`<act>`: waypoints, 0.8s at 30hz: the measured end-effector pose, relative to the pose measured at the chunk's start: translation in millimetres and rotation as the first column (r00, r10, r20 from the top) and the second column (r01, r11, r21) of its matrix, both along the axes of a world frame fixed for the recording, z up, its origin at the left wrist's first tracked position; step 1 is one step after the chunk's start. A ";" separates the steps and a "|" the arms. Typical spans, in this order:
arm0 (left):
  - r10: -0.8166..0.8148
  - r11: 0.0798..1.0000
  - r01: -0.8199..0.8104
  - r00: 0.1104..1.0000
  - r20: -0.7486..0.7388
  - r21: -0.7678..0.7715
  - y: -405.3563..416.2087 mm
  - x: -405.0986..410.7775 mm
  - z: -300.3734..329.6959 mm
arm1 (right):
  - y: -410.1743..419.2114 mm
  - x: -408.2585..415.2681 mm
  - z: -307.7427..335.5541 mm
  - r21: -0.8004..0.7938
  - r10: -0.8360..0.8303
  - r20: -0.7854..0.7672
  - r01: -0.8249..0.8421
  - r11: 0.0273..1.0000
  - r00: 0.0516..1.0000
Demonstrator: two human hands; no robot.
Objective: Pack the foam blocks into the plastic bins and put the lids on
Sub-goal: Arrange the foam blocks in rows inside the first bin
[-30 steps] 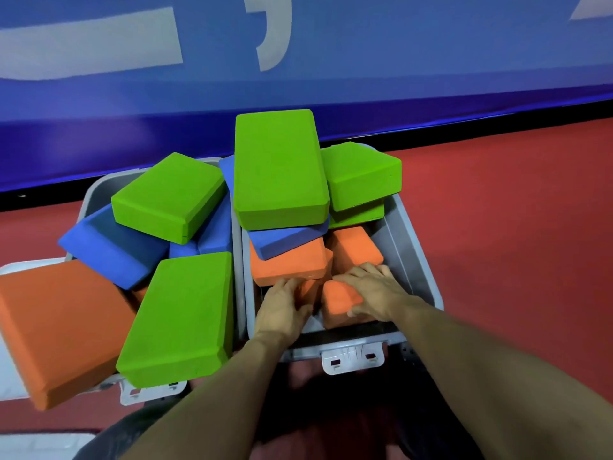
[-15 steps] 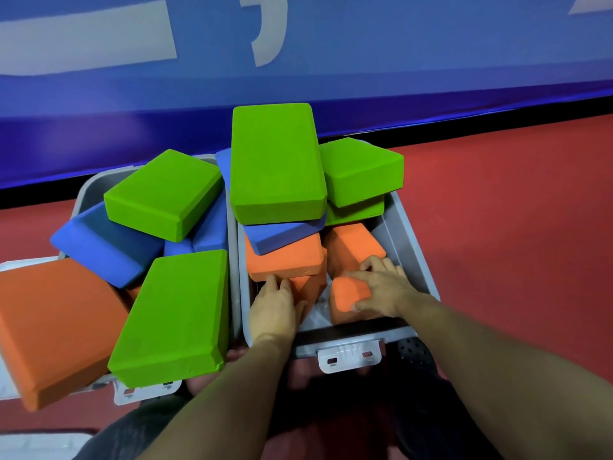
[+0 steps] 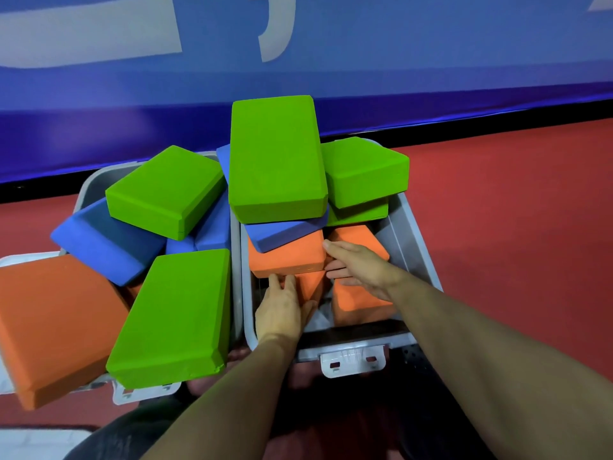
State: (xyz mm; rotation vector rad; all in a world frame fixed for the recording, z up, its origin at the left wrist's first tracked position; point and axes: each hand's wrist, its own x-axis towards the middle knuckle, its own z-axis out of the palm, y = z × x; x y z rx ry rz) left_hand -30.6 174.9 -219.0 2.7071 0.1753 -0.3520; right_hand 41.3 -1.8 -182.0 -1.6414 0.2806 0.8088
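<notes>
Two grey plastic bins stand side by side, the left bin (image 3: 87, 184) and the right bin (image 3: 413, 237), both heaped with foam blocks. In the right bin a big green block (image 3: 275, 157) tops a blue block (image 3: 282, 235) and an orange block (image 3: 285, 258); another green block (image 3: 365, 171) lies behind. My left hand (image 3: 282, 307) reaches under that orange block, straight fingers touching an upright orange block (image 3: 311, 285). My right hand (image 3: 363, 267) lies flat over a low orange block (image 3: 360, 302), fingers pointing left into the gap.
The left bin carries a green block (image 3: 166, 190), a blue block (image 3: 102, 249), a green block (image 3: 172, 317) and an orange block (image 3: 49, 323) that overhangs its left rim. A white lid-like sheet (image 3: 20, 260) shows beneath. Red floor (image 3: 514, 227) lies to the right, a blue wall behind.
My right hand let go of the low orange block and stretched its fingers left across it. My left hand slid further forward under the upper orange block.
</notes>
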 end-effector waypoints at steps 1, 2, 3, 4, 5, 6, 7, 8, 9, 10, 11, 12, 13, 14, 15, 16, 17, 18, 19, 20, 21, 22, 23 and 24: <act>0.009 1.000 -0.009 1.000 0.000 -0.003 -0.8 0.9 -0.1 | -0.3 0.9 -0.3 0.024 -0.016 -0.004 0.016 1.000 1.000; 0.018 1.000 -0.018 1.000 0.001 -0.009 -1.6 1.8 -0.7 | 0.0 2.5 0.3 0.046 -0.044 -0.005 0.044 0.998 0.999; 0.024 1.000 -0.024 1.000 -0.001 -0.017 -1.8 2.7 -0.9 | 0.8 5.7 0.6 0.065 -0.088 -0.010 0.089 0.994 0.996; 0.027 0.999 -0.027 1.000 -0.002 -0.024 -1.7 3.6 -0.8 | 2.1 9.3 1.5 0.062 -0.128 -0.020 0.129 0.990 0.992; 0.028 0.999 -0.028 1.000 -0.004 -0.030 -1.7 4.2 -0.5 | 3.3 12.1 2.2 0.038 -0.153 -0.036 0.155 0.987 0.988; 0.028 0.999 -0.028 1.000 -0.002 -0.036 -1.4 4.6 -0.3 | 4.7 13.1 2.1 -0.004 -0.153 -0.055 0.153 0.988 0.987; 0.027 0.999 -0.027 1.000 -0.002 -0.041 -1.4 4.7 0.2 | 5.4 12.0 1.1 -0.036 -0.133 -0.081 0.131 0.991 0.988; 0.026 0.999 -0.026 1.000 -0.006 -0.045 -1.4 4.4 0.5 | 6.1 9.5 -1.8 -0.038 -0.102 -0.117 0.098 0.994 0.988; 0.024 0.999 -0.024 1.000 -0.012 -0.048 -1.5 4.3 1.3 | 6.5 6.4 -5.1 -0.017 -0.071 -0.157 0.070 0.997 0.985; 0.020 0.998 -0.021 1.000 -0.016 -0.051 -1.2 4.4 1.6 | 7.6 3.7 -8.1 0.014 -0.044 -0.188 0.048 0.999 0.981; 0.016 0.998 -0.017 1.000 -0.016 -0.053 -0.5 4.4 1.6 | 8.8 2.0 -11.0 0.043 -0.031 -0.202 0.041 0.998 0.979; 0.013 0.998 -0.013 1.000 -0.013 -0.057 0.2 4.5 1.1 | 10.2 1.4 -13.2 0.062 -0.036 -0.204 0.050 0.997 0.978; 0.009 0.998 -0.009 1.000 -0.009 -0.060 0.8 4.4 0.6 | 11.0 1.6 -15.2 0.071 -0.053 -0.203 0.069 0.995 0.978; 0.004 0.998 -0.004 1.000 -0.004 -0.064 1.0 4.6 -0.2 | 11.9 2.0 -17.1 0.070 -0.067 -0.205 0.083 0.994 0.976; 0.001 0.998 -0.001 1.000 0.001 -0.070 1.4 4.4 -0.8 | 12.8 2.3 -18.9 0.066 -0.073 -0.207 0.088 0.994 0.976; 0.002 0.997 -0.001 1.000 0.006 -0.077 1.4 4.2 -1.4 | 13.9 1.9 -20.7 0.062 -0.071 -0.207 0.086 0.994 0.976; 0.005 0.997 -0.004 1.000 0.009 -0.080 1.4 4.0 -1.9 | 14.8 1.7 -22.0 0.061 -0.073 -0.205 0.087 0.994 0.976; 0.007 0.997 -0.006 1.000 0.014 -0.080 1.5 3.8 -2.6 | 15.8 2.0 -23.1 0.060 -0.083 -0.200 0.097 0.993 0.976; 0.009 0.997 -0.008 1.000 0.017 -0.077 1.1 3.3 -3.0 | 16.2 3.0 -24.1 0.057 -0.105 -0.187 0.118 0.991 0.977; 0.009 0.997 -0.008 1.000 0.019 -0.073 0.3 2.8 -3.8 | 16.6 4.2 -23.7 0.051 -0.135 -0.169 0.145 0.988 0.976; 0.009 0.998 -0.008 1.000 0.020 -0.067 -0.9 2.4 -4.1 | 16.7 5.6 -23.2 0.045 -0.160 -0.154 0.168 0.985 0.975; 0.012 0.998 -0.011 1.000 0.018 -0.058 -2.4 2.3 -4.6 | 17.4 6.5 -23.0 0.043 -0.171 -0.147 0.179 0.983 0.974; 0.020 0.999 -0.019 1.000 0.013 -0.049 -4.1 2.3 -4.5 | 18.2 7.1 -22.7 0.044 -0.169 -0.148 0.178 0.983 0.974; 0.032 0.998 -0.032 0.999 0.006 -0.048 -5.8 2.7 -5.1 | 19.3 7.1 -22.6 0.046 -0.167 -0.152 0.176 0.983 0.974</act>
